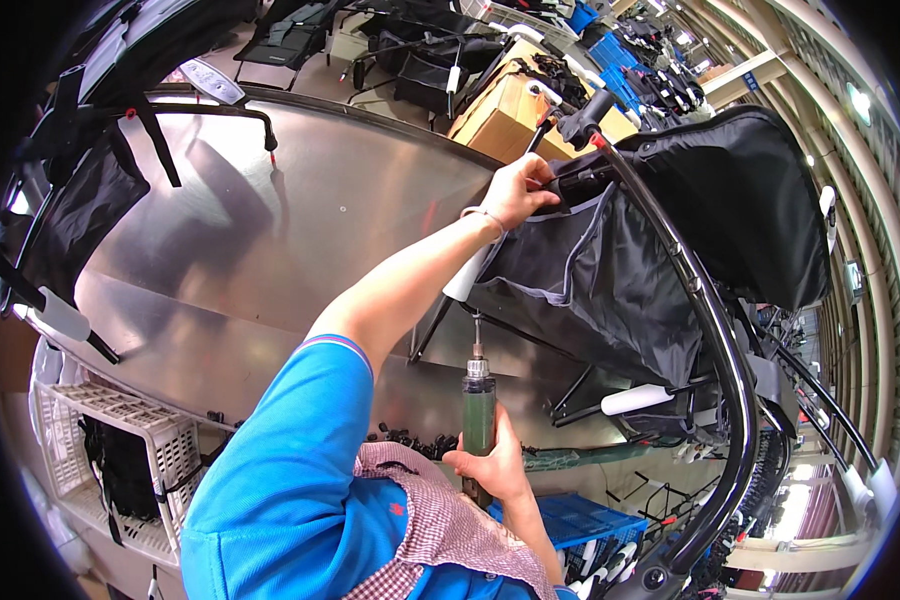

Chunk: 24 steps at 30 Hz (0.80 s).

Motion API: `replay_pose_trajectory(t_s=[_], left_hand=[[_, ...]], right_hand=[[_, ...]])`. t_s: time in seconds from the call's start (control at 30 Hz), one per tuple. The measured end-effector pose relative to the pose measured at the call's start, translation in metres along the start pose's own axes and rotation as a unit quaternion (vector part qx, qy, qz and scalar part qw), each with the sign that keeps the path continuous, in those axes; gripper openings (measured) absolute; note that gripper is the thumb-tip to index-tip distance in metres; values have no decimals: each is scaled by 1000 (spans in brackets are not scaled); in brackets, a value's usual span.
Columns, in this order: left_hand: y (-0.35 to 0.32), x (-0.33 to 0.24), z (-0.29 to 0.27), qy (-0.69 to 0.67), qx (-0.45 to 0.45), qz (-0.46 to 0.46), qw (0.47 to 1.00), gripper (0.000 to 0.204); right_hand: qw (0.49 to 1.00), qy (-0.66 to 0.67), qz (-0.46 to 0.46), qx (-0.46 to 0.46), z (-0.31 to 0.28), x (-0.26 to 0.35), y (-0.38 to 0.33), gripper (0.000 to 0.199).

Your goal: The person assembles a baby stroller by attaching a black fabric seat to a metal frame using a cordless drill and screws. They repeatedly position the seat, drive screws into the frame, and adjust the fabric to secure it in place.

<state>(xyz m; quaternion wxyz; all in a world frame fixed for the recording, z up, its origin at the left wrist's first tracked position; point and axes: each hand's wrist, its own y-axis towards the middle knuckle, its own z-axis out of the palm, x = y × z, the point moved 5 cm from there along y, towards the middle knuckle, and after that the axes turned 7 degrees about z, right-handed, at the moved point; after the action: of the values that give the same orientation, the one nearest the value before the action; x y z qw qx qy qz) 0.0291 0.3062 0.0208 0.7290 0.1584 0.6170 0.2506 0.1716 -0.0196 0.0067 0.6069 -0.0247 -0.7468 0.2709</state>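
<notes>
My left hand (518,192) is closed round the end of a black frame tube (582,182) at the upper edge of a folding frame with black fabric, which looks like a stroller. Dark fabric with grey piping (590,260) hangs from that edge. Below it, my right hand (498,462) grips a green powered screwdriver (479,410). Its bit (477,328) points up and away from me, apart from my left hand. A white sleeve (464,278) on the frame lies just beyond the bit. The fingertips of my left hand are partly hidden.
The frame stands on a shiny metal worktable (360,180). A curved black tube (715,330) arches close on the right. Another black frame (80,200) is at the left. Beyond the table is a cardboard box (500,115); a white plastic crate (175,440) and blue crate (580,520) stand nearer.
</notes>
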Motion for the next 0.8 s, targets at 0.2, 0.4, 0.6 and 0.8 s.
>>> replay_pose_trajectory(t_s=[0.2, 0.4, 0.6, 0.8], left_hand=[[-1, -9, 6, 121, -53, 97, 986, 35], [2, -5, -14, 94, -1, 137, 986, 21], [8, -16, -24, 181, 25, 191, 965, 18], [13, -20, -23, 240, 25, 222, 945, 13]], right_hand=[[1000, -11, -14, 5, 1, 0, 3, 84], [1000, -18, -13, -1, -2, -4, 0, 83], [1000, -12, 9, 10, 3, -7, -1, 92], [1000, -18, 1, 3, 6, -7, -1, 86]])
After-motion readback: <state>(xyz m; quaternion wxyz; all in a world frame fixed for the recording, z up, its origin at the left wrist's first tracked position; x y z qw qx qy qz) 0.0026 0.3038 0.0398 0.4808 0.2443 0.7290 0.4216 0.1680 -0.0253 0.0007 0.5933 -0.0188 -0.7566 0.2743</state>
